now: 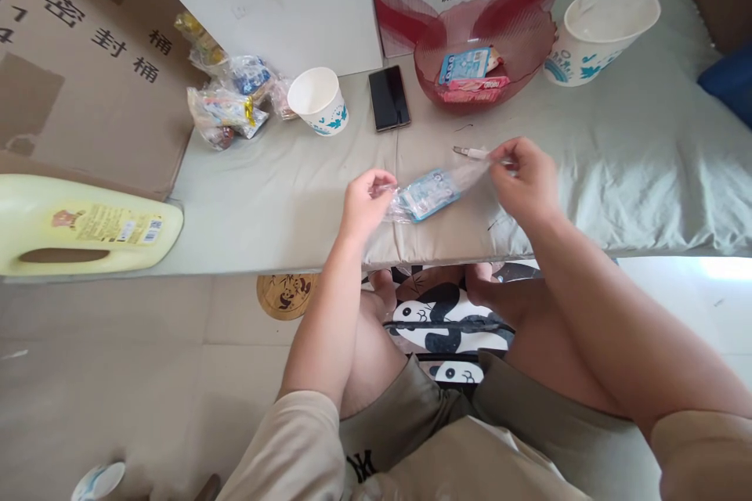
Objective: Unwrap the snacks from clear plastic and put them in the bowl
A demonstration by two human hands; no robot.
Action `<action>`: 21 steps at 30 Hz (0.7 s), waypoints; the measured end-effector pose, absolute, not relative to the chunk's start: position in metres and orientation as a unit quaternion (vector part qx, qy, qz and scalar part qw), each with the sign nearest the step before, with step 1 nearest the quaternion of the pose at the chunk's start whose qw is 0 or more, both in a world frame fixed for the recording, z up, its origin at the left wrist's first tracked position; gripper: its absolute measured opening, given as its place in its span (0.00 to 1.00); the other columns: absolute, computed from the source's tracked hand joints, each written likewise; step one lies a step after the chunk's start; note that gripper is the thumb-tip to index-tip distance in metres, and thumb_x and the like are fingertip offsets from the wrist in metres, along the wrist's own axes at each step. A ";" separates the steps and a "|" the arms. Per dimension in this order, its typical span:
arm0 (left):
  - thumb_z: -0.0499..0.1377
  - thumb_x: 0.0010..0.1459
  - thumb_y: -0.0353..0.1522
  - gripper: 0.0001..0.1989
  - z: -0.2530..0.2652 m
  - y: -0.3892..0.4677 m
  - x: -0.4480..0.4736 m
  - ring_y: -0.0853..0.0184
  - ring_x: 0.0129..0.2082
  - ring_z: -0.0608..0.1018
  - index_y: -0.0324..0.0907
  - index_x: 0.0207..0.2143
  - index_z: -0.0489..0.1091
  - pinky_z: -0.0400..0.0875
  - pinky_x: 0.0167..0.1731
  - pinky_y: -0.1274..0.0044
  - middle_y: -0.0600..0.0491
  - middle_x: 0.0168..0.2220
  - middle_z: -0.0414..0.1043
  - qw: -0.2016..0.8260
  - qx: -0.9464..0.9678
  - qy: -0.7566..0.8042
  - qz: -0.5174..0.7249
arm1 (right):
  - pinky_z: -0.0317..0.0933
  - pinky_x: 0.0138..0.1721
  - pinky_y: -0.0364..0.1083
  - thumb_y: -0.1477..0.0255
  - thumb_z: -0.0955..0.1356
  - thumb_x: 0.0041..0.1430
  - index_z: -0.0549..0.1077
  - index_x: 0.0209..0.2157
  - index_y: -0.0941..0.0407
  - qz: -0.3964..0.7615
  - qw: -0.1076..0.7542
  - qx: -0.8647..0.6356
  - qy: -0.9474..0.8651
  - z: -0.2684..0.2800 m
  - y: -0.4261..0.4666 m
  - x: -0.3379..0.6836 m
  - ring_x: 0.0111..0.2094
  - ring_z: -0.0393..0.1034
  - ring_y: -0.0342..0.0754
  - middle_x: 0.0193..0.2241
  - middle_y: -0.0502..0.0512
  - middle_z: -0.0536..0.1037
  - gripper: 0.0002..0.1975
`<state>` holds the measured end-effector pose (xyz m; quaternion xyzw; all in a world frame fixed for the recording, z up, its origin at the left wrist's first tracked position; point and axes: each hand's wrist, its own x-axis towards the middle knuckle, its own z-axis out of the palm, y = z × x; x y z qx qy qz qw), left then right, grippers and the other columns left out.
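Observation:
A clear plastic bag (468, 174) with a small light-blue packet (432, 193) inside is stretched between my hands, low over the grey-green cloth. My left hand (369, 202) pinches the bag's crumpled left end. At the other end, my right hand (525, 176) grips the bag with fingers closed. Just left of the right fingers lies a small white-handled tool with a metal tip (468, 152), perhaps a cutter, partly behind the plastic. Beyond the hands a reddish transparent bowl (426, 66) holds a blue packet (466, 65) and a pink packet (475, 88).
A black phone (388, 99) lies beside a paper cup (319, 102). Wrapped snacks (226, 106) are heaped at left. A larger paper cup (608, 31) with plastic in it stands right of the bowl. Cartons (82, 63) line the back, and a yellow jug (88, 223) lies at left.

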<state>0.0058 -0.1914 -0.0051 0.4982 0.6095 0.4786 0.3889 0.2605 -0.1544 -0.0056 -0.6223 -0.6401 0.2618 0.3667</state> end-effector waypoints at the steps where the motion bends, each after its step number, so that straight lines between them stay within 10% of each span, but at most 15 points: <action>1: 0.59 0.47 0.24 0.08 -0.005 -0.190 0.003 0.68 0.34 0.78 0.43 0.30 0.75 0.72 0.40 0.75 0.53 0.32 0.77 0.371 0.481 0.619 0.498 | 0.66 0.43 0.56 0.71 0.64 0.54 0.71 0.35 0.53 0.259 0.365 -0.646 -0.618 -0.006 -0.153 0.265 0.38 0.73 0.56 0.36 0.59 0.78 0.07; 9: 0.63 0.53 0.32 0.11 0.006 -0.197 -0.016 0.63 0.46 0.79 0.44 0.40 0.76 0.72 0.50 0.72 0.51 0.43 0.79 0.261 0.570 0.657 0.419 | 0.62 0.53 0.61 0.63 0.65 0.60 0.73 0.50 0.53 0.187 0.331 -0.475 -0.793 -0.004 -0.161 0.261 0.52 0.71 0.62 0.48 0.61 0.78 0.18; 14: 0.60 0.52 0.26 0.04 0.016 -0.216 -0.012 0.64 0.47 0.79 0.42 0.28 0.74 0.71 0.53 0.70 0.50 0.45 0.78 0.159 0.642 0.659 0.357 | 0.58 0.56 0.61 0.66 0.66 0.62 0.77 0.33 0.53 0.145 0.286 -0.403 -0.857 0.000 -0.179 0.256 0.55 0.70 0.63 0.43 0.59 0.81 0.09; 21: 0.58 0.59 0.35 0.05 0.021 -0.241 -0.017 0.72 0.20 0.72 0.44 0.34 0.72 0.68 0.25 0.78 0.56 0.26 0.74 0.297 0.586 0.671 0.344 | 0.63 0.40 0.53 0.60 0.62 0.66 0.81 0.36 0.52 0.199 0.063 -0.378 -0.902 0.030 -0.219 0.263 0.37 0.77 0.56 0.32 0.57 0.82 0.18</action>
